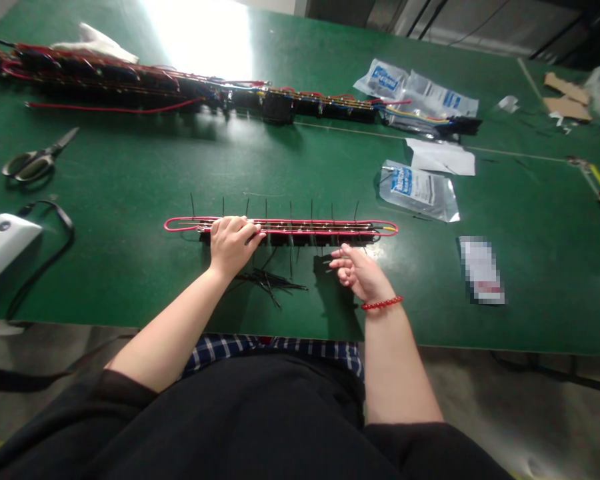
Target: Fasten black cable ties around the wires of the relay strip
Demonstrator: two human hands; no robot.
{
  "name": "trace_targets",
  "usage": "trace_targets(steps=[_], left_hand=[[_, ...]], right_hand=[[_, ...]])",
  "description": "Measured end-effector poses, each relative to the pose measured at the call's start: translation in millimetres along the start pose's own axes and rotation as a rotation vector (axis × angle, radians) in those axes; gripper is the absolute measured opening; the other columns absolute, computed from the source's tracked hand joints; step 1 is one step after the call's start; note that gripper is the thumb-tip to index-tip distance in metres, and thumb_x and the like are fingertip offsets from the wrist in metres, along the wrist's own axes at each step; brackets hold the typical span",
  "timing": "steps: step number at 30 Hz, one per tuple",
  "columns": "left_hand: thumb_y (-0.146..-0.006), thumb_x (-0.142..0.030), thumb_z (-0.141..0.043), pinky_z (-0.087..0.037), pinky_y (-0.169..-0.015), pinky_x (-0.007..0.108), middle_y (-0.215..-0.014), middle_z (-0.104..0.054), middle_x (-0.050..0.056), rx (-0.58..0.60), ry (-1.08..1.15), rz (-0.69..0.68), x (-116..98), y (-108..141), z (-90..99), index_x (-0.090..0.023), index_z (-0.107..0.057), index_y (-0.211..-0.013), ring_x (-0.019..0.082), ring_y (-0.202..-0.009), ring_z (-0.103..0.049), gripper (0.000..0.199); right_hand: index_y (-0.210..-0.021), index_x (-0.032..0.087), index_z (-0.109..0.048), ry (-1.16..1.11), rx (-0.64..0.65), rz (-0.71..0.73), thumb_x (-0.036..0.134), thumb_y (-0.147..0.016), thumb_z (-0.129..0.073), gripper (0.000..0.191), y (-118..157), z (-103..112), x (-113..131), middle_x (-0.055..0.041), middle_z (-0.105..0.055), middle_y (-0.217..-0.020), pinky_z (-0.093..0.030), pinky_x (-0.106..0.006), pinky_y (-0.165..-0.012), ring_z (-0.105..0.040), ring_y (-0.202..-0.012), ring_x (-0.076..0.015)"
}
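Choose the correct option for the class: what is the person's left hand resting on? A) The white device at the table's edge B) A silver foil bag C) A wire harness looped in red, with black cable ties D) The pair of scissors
C. The left hand lies curled over the red-looped wire harness, away from the scissors, the bags and the white device.

A wiring harness (295, 228) lies crosswise on the workbench (300, 167), with loose cable ties (270, 283) directly before it. A second harness (180, 93) lies behind it. Scissors (35, 160) lie to the left, plastic bags (417, 190) to the right.
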State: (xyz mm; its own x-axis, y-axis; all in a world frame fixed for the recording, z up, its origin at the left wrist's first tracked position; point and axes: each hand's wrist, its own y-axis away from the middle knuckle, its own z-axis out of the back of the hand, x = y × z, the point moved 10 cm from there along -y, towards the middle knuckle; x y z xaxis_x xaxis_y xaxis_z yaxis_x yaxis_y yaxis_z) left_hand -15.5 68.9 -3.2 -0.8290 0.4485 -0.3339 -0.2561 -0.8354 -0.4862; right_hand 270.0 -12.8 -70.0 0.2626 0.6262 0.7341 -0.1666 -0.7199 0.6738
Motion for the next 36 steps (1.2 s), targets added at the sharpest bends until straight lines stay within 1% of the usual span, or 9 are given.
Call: trace_targets(steps=[4, 6, 8, 11, 15, 19, 27, 32, 36], left_hand=[[-0.092, -0.043, -0.064, -0.036, -0.095, 0.043, -0.102, -0.069, 0.005, 0.008, 0.013, 0.01, 0.4, 0.0, -0.4, -0.028, -0.072, -0.089, 0.026, -0.104, -0.057, 0.018], [-0.092, -0.043, -0.064, -0.036, -0.095, 0.042, -0.102, -0.069, 0.005, 0.002, 0.004, 0.005, 0.3, 0.2, -0.3, -0.027, -0.072, -0.089, 0.026, -0.104, -0.058, 0.018], [-0.092, -0.043, -0.064, -0.036, -0.095, 0.042, -0.102, -0.07, 0.005, -0.003, -0.003, -0.003, 0.3, 0.4, -0.5, -0.027, -0.072, -0.089, 0.026, -0.104, -0.058, 0.018], [-0.092, -0.044, -0.064, -0.037, -0.095, 0.042, -0.102, -0.07, 0.005, -0.005, -0.002, -0.006, 1.3, 0.4, -1.3, -0.027, -0.072, -0.088, 0.026, -0.104, -0.059, 0.019], [-0.092, -0.044, -0.064, -0.037, -0.095, 0.042, -0.101, -0.071, 0.005, -0.014, -0.022, -0.015, 0.3, 0.2, -0.5, -0.028, -0.072, -0.088, 0.025, -0.103, -0.059, 0.019], [-0.092, -0.043, -0.064, -0.037, -0.095, 0.042, -0.102, -0.071, 0.005, -0.018, -0.022, -0.022, -1.1, 0.7, 0.7, -0.028, -0.072, -0.089, 0.026, -0.104, -0.059, 0.017], [-0.092, -0.042, -0.065, -0.037, -0.094, 0.042, -0.101, -0.071, 0.004, -0.021, -0.009, -0.019, 0.0, 1.2, 0.7, -0.028, -0.071, -0.088, 0.026, -0.104, -0.06, 0.016], [-0.092, -0.042, -0.065, -0.037, -0.096, 0.043, -0.102, -0.071, 0.005, -0.008, 0.01, -0.009, 1.0, 1.3, -0.9, -0.028, -0.072, -0.089, 0.026, -0.106, -0.059, 0.016], [-0.092, -0.043, -0.065, -0.037, -0.096, 0.043, -0.101, -0.071, 0.005, -0.012, -0.002, -0.007, 1.0, 1.2, -0.5, -0.028, -0.072, -0.089, 0.026, -0.105, -0.06, 0.016]], right_hand=[[-0.073, 0.014, -0.062, 0.074, -0.084, -0.052, 0.046, -0.095, -0.058, 0.039, 1.8, 39.5, -1.1, -0.0029, -0.065, -0.057, -0.029, -0.013, -0.032, -0.044, -0.035, -0.0041], [-0.072, 0.014, -0.062, 0.043, -0.155, -0.015, 0.045, -0.095, -0.058, 0.038, -1.1, 55.9, 5.3, -0.0019, -0.064, -0.056, -0.034, -0.013, -0.033, -0.047, -0.037, -0.0049], [-0.075, 0.016, -0.062, -0.009, -0.195, 0.095, 0.044, -0.092, -0.064, 0.033, -5.2, 62.9, 18.0, -0.0007, -0.065, -0.059, -0.044, -0.015, -0.039, -0.054, -0.043, -0.0065], [-0.078, 0.017, -0.063, -0.06, -0.209, 0.234, 0.042, -0.085, -0.075, 0.028, -12.2, 59.1, 32.8, 0.0002, -0.066, -0.063, -0.053, -0.017, -0.048, -0.06, -0.051, -0.008], [-0.073, 0.017, -0.062, -0.087, -0.249, 0.276, 0.032, -0.079, -0.08, 0.025, -22.4, 52.3, 37.4, 0.0032, -0.063, -0.058, -0.05, -0.014, -0.045, -0.056, -0.048, -0.0059], [-0.071, 0.016, -0.062, -0.124, -0.278, 0.258, 0.03, -0.076, -0.081, 0.024, -27.1, 52.0, 36.7, 0.0035, -0.062, -0.058, -0.042, -0.012, -0.038, -0.053, -0.045, -0.0044], [-0.068, 0.016, -0.062, -0.175, -0.315, 0.226, 0.019, -0.073, -0.083, 0.022, -28.0, 51.5, 33.4, 0.0041, -0.06, -0.055, -0.042, -0.01, -0.037, -0.051, -0.044, -0.0035], [-0.067, 0.016, -0.061, -0.179, -0.349, 0.231, 0.017, -0.073, -0.082, 0.022, -30.2, 52.7, 32.2, 0.0047, -0.059, -0.053, -0.042, -0.01, -0.037, -0.049, -0.042, -0.0033], [-0.067, 0.017, -0.059, -0.192, -0.337, 0.248, 0.018, -0.072, -0.083, 0.025, -32.3, 51.5, 32.8, 0.0054, -0.057, -0.053, -0.04, -0.01, -0.036, -0.048, -0.041, -0.0031]])
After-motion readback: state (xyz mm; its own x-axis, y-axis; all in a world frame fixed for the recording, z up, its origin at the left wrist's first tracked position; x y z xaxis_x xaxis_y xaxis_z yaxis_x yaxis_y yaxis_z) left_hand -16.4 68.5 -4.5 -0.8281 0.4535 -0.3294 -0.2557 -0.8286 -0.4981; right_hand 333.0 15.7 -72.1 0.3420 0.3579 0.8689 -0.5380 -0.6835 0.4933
